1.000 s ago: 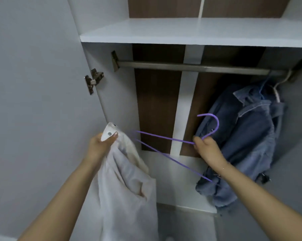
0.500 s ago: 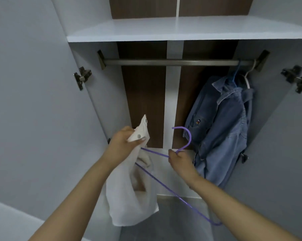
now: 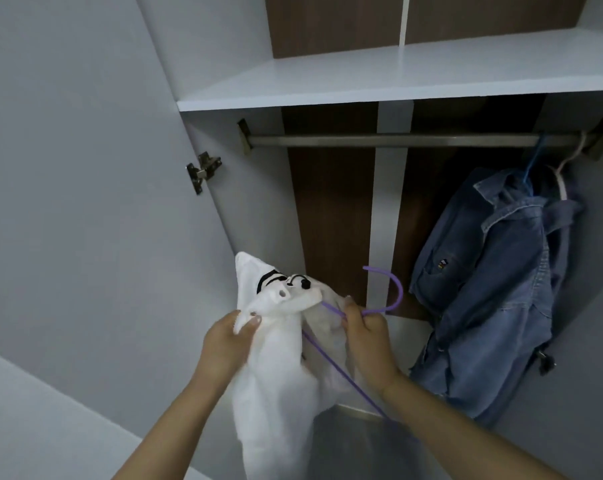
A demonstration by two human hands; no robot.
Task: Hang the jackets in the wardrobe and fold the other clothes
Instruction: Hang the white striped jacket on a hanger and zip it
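Hands meet before the open wardrobe (image 3: 203, 237): the left hand (image 3: 227, 344) pinches the white jacket's (image 3: 276, 386) edge, the right hand (image 3: 366, 337) grips the purple hanger (image 3: 393, 299) against it. Denim jackets (image 3: 483, 299) hang at the rail's (image 3: 379, 140) right end.

- The left hand (image 3: 229, 344) has brought the white jacket (image 3: 276, 382) in toward the purple hanger (image 3: 379, 303); a second ago the two were held well apart.
- One arm of the hanger now runs inside the jacket's opening, where before it lay clear of the cloth.
- The right hand (image 3: 366, 336) now touches the white fabric while gripping the hanger's neck.
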